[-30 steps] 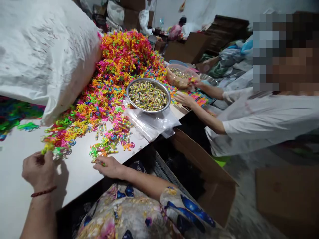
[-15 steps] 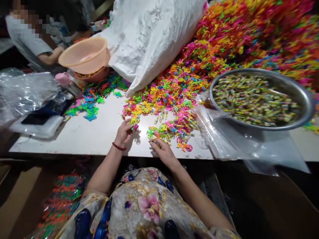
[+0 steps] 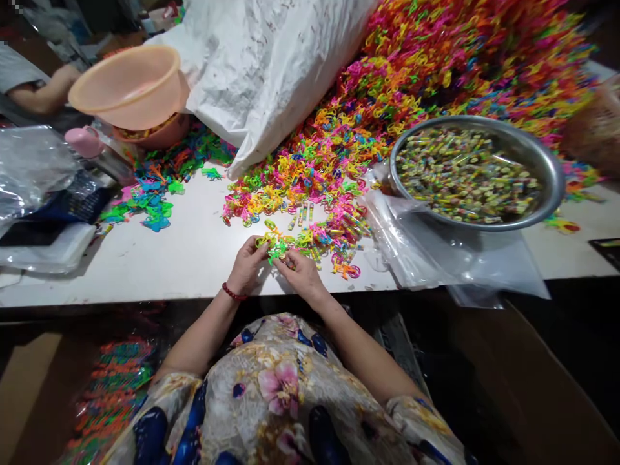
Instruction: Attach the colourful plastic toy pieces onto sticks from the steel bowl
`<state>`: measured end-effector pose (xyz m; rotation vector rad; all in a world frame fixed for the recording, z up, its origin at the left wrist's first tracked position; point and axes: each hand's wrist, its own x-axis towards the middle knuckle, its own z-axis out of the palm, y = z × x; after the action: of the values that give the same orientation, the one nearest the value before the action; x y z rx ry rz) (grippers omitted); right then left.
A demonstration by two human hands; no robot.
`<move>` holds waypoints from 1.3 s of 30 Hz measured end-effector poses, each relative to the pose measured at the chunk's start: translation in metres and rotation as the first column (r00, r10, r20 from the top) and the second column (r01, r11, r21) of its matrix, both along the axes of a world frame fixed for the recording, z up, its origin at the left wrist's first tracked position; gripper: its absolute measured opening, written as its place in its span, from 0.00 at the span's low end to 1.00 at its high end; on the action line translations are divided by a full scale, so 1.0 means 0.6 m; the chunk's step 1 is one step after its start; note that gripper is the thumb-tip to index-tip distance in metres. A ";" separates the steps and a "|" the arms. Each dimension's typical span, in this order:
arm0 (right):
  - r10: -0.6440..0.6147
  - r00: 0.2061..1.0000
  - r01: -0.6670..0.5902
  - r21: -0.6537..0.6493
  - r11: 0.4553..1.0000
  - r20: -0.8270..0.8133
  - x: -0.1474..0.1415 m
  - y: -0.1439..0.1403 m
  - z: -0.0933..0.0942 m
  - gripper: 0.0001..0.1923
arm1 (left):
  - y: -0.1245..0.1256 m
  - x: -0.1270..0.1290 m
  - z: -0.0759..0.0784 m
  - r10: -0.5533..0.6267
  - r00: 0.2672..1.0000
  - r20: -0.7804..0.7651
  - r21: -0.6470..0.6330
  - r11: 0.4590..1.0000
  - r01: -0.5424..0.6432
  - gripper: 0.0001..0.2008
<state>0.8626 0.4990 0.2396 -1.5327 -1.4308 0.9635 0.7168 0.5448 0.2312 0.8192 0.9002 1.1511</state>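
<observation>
Over the table's front part, my left hand (image 3: 248,265), with a red bead bracelet at the wrist, is closed on small yellow and green plastic pieces (image 3: 275,248). Close beside it, my right hand (image 3: 303,276) has thumb and fingers pinched at the right side of these green pieces. Whatever sits between its fingertips is too small to make out. Just beyond the right hand lies a small heap of colourful plastic pieces (image 3: 334,236) mixed with little printed tubes (image 3: 305,213).
A large pile of bright plastic pieces (image 3: 436,71) rises behind, beside a white sack (image 3: 271,71). A metal basin (image 3: 557,194) of small tubes and clear plastic bags (image 3: 455,252) lie right. Left are an orange bowl (image 3: 130,97), a pink-lidded bottle (image 3: 84,141) and a person's arm (image 3: 46,97).
My hands have come together, the right moving left to meet the left. Green pieces now show between them. The whole view has shifted, with the table's things sitting further left.
</observation>
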 end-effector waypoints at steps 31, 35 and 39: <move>-0.015 0.992 0.010 0.044 0.999 0.128 0.033 -0.002 0.023 0.21 | -0.009 -0.018 0.000 -0.091 0.931 -0.354 0.122 0.982 0.142 0.16; 0.014 0.982 -0.020 0.030 0.999 0.186 0.030 -0.003 0.016 0.23 | -0.007 -0.012 0.001 -0.059 0.957 -0.284 0.012 0.998 0.065 0.17; 0.088 0.942 -0.112 0.057 0.992 0.324 0.031 -0.007 0.011 0.17 | -0.002 -0.014 -0.002 -0.064 0.980 -0.186 -0.101 0.994 0.046 0.19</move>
<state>0.8812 0.4951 0.2459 -1.6273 -1.7675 0.7310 0.7086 0.5433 0.2300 0.8797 1.0749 0.9850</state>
